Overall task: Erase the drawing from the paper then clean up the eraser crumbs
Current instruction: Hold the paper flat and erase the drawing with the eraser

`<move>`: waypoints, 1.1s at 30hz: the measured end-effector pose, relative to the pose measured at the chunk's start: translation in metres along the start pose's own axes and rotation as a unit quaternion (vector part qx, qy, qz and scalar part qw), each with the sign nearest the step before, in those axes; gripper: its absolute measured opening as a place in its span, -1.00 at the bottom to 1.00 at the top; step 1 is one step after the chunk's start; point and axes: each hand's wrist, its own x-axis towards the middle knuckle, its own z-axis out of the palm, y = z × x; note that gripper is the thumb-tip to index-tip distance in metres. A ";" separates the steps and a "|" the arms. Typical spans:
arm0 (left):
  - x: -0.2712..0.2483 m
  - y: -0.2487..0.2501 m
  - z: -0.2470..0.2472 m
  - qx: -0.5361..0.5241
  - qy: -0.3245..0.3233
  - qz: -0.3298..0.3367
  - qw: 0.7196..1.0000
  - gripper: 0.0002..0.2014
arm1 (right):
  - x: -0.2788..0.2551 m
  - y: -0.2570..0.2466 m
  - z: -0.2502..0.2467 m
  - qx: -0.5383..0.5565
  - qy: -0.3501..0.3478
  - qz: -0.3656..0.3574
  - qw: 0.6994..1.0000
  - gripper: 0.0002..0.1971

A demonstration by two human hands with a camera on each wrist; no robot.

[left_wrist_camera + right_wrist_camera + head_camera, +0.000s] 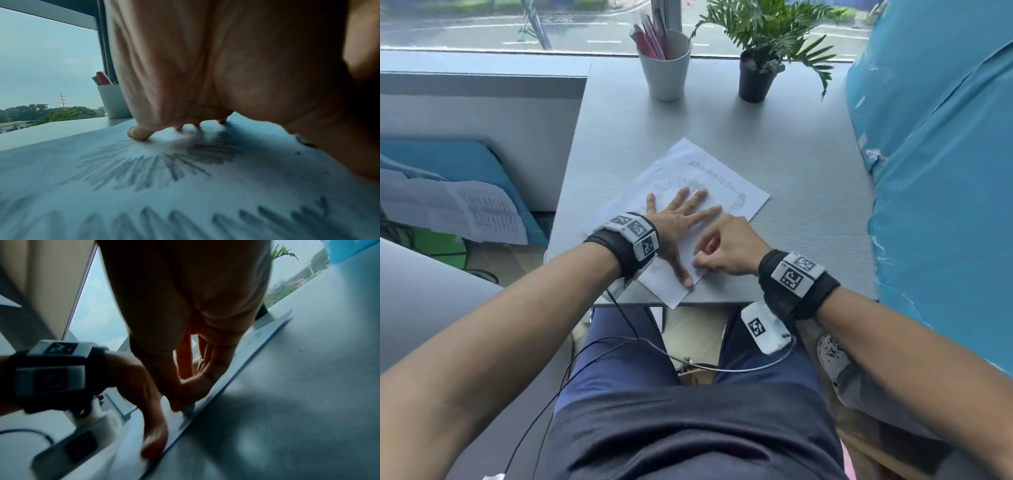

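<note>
A white sheet of paper (685, 161) lies at an angle on the grey table (808, 171), one corner over the near edge. Grey pencil strokes of the drawing (156, 164) cover it, and dark eraser crumbs (304, 142) lie on it. My left hand (678, 219) presses flat on the sheet with fingers spread; its fingertips (137, 134) touch the paper. My right hand (702, 260) pinches a small white eraser (699, 255) against the paper near its right edge, just beside the left thumb (154, 446). The eraser is mostly hidden by the fingers.
A pale cup of pens (666, 68) and a potted plant (756, 78) stand at the table's far side by the window. A blue plastic-covered bulk (945, 171) borders the table on the right. Loose printed sheets (465, 212) lie low on the left.
</note>
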 end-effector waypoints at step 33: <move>0.019 0.013 -0.019 -0.029 0.015 -0.042 0.999 0.42 | 0.012 0.013 -0.016 -0.014 0.080 0.036 0.996 -0.90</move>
